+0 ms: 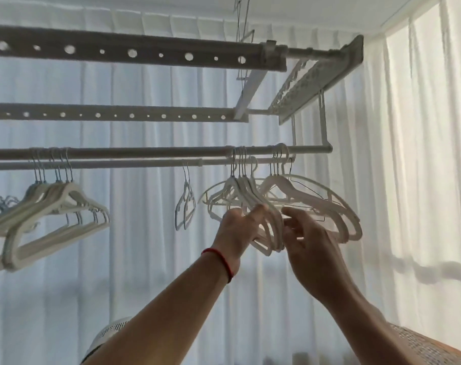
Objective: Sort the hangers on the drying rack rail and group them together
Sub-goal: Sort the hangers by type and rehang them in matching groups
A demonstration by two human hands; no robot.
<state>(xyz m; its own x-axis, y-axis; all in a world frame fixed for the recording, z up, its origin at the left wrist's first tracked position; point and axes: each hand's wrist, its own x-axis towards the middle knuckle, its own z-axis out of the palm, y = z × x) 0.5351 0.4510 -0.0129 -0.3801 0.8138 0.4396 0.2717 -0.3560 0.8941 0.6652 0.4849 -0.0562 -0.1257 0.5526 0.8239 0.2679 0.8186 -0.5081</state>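
Both forearms reach upward from the bottom edge. The left wrist carries a thin red cord bracelet (224, 262). The left hand (237, 227) grasps the lower arm of the middle cluster of white plastic hangers (250, 196), fingers curled round the bunched ends. The right hand (307, 241) is raised just beside it, thumb and fingers curled toward the same hanger ends; whether it actually grips them cannot be told.

Low in view, a white perforated plastic basket (111, 333) sits at the bottom left, and a woven tan surface (421, 343) at the bottom right.

The middle cluster hangs from the lower round white rail (145, 152). Touching it on the right is a second cluster of wide-shouldered white hangers (329, 204). A small pale hanger pair (185, 204) hangs alone to the left. Well apart, at the far left, a large group of white hangers (53, 204) is bunched.

Above are 2 flat perforated grey bars (118, 51). Behind everything hang sheer white curtains (421, 154).
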